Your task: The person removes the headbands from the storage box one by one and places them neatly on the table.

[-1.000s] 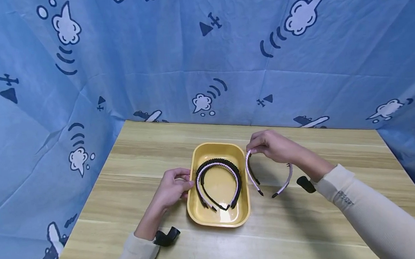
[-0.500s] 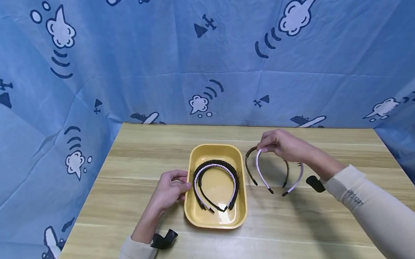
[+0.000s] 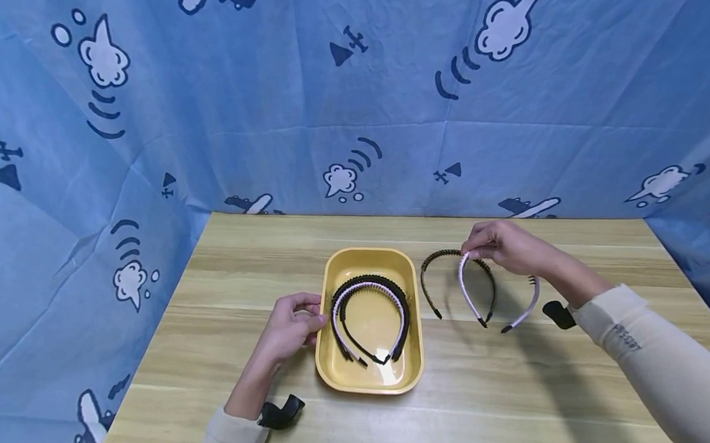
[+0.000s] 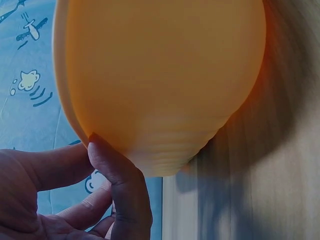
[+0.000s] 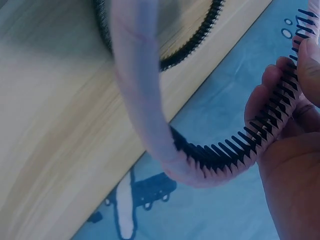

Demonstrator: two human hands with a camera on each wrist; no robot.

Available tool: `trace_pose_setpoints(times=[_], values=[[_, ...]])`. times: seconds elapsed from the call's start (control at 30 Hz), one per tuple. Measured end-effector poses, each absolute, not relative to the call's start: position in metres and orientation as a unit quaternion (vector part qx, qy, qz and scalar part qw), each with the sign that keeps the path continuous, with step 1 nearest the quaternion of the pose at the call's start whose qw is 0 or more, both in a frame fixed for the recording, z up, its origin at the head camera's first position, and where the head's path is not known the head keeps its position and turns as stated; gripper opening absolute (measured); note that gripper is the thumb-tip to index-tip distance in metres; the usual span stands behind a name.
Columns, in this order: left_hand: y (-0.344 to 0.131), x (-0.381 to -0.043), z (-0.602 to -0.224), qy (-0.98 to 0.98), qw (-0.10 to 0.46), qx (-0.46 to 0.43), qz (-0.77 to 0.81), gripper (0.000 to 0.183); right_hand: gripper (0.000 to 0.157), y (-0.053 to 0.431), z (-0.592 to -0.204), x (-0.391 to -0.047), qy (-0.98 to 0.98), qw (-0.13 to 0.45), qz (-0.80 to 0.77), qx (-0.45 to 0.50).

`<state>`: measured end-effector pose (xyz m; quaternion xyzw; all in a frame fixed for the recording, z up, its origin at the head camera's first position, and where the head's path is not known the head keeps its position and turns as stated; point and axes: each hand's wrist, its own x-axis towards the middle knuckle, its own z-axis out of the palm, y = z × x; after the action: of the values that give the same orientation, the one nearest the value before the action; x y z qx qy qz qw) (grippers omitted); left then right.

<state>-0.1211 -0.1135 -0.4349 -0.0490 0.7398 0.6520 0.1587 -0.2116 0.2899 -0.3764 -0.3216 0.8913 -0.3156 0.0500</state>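
Note:
My right hand (image 3: 509, 247) pinches a pale pink headband (image 3: 463, 286) near the top of its arch, dark-tipped ends pointing down toward the table. In the right wrist view, black comb teeth (image 5: 237, 145) line the inside of this headband, and the fingers wrap its toothed part. A dark braided headband (image 3: 424, 288) lies on the table just left of it, partly overlapped. At the left, my left hand (image 3: 291, 324) grips the rim of a yellow tray (image 3: 372, 390) between thumb and fingers. Inside the tray lie black headbands (image 3: 406, 312) and a pink one (image 3: 337, 311), nested together.
The wooden table (image 3: 249, 267) runs back to a blue printed curtain (image 3: 255, 153), which also hangs along both sides. Black wrist-worn devices (image 3: 283, 412) sit at both wrists.
My right hand has moved right with the pink headband, away from the tray. The dark headband now lies behind on the table, beside the tray. My left hand stays at the tray rim.

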Motion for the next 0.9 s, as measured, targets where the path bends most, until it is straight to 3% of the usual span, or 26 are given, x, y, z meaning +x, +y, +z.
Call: trace_pose_setpoints(times=[0.9], values=[[-0.113,-0.119,-0.431,0.738,0.160,-0.053,0.653,0.036,0.016,0.352,-0.397,-0.221,0.900,0.036,-0.317,-0.297]])
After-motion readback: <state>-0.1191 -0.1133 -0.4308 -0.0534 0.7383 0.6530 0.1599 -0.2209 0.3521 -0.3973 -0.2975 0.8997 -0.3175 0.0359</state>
